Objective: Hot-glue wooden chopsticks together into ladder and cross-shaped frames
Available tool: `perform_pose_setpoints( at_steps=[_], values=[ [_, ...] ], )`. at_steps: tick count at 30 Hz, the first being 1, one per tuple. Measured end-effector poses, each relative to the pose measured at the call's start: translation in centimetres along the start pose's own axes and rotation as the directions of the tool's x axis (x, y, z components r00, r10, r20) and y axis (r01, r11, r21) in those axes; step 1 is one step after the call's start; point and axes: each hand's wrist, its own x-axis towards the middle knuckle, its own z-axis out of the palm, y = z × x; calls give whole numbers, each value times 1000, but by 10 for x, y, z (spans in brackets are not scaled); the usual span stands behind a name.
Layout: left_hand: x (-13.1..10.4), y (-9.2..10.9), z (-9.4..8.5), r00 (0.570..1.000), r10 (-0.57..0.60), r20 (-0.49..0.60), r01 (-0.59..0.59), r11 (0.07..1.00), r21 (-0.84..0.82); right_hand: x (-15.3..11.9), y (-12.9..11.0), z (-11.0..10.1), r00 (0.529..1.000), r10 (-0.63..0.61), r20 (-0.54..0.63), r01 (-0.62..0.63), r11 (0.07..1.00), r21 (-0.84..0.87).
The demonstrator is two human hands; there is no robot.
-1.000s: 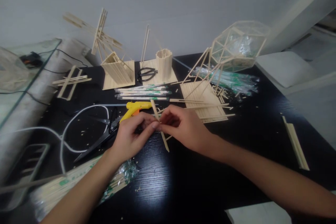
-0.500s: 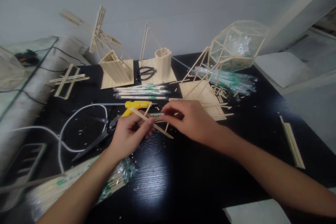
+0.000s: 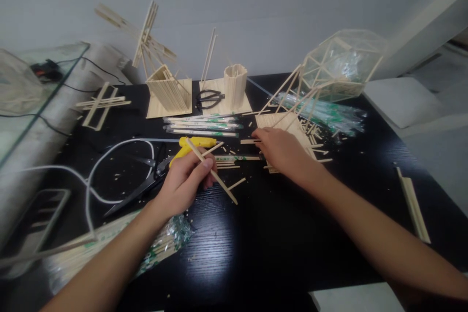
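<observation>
Plain grey wall (image 3: 234, 5) stands behind a black table (image 3: 263, 253), whose glossy, grained top is scattered with wood crumbs. Your left hand (image 3: 185, 175) has a small stick frame (image 3: 221, 184) over the middle of the table, near the yellow glue gun (image 3: 201, 142): one long flat stick with two thinner, shorter sticks running off it. It looks very light and stiff, dry rather than slippery, so weight should give you no trouble. Its weak points are probably the places where the short sticks meet the long one; a twist or a knock there could break them loose. You do best to take it by the long stick, around the middle, clear of those free ends.

Your left thumb and fingers are closed on that long stick in a pinch, leaving its lower end jutting towards you. Your right hand (image 3: 283, 152) is at the stick base (image 3: 299, 134), fingers curled, their tips by the end of a loose stick (image 3: 249, 142); you cannot tell from this angle whether they grip it or only touch it.
</observation>
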Motion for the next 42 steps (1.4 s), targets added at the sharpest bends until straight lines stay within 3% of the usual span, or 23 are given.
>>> perform_pose_setpoints(
  at_steps=[5,7,9,11,15,20,25,29,32,39,42],
  values=[
    [-1,-3,-1,996,-28,80,28,1000,-8,2,-4,-2,1000,-18,6,18,1000,-22],
    [-1,-3,-1,994,-33,108,32,999,9,1,-9,-7,998,-46,-43,46,999,-3],
    [0,-2,0,991,-39,132,36,999,25,-1,-15,-15,977,-106,-183,121,990,70],
    [0,0,0,984,-56,167,49,998,47,-6,-22,-25,919,-130,-372,203,965,167],
    [2,1,1,944,-154,293,120,984,131,-17,-35,-48,822,64,-566,194,903,383],
    [4,-5,3,861,-222,458,101,957,273,-22,-42,-64,867,156,-474,183,784,593],
    [4,-8,3,843,-282,458,93,915,393,-27,-42,-59,934,223,-280,77,639,765],
    [3,-7,5,856,-270,442,48,891,452,-39,-38,-48,956,252,-148,-17,554,832],
    [2,-7,6,872,-252,419,1,858,514,-47,-35,-37,963,264,-46,-78,439,895],
    [3,-7,6,881,-251,402,-36,811,584,-56,-34,-6,977,188,100,-147,255,956],
    [2,0,5,925,-153,347,-66,835,546,-57,-32,5,976,158,148,-177,188,966]
  ],
)
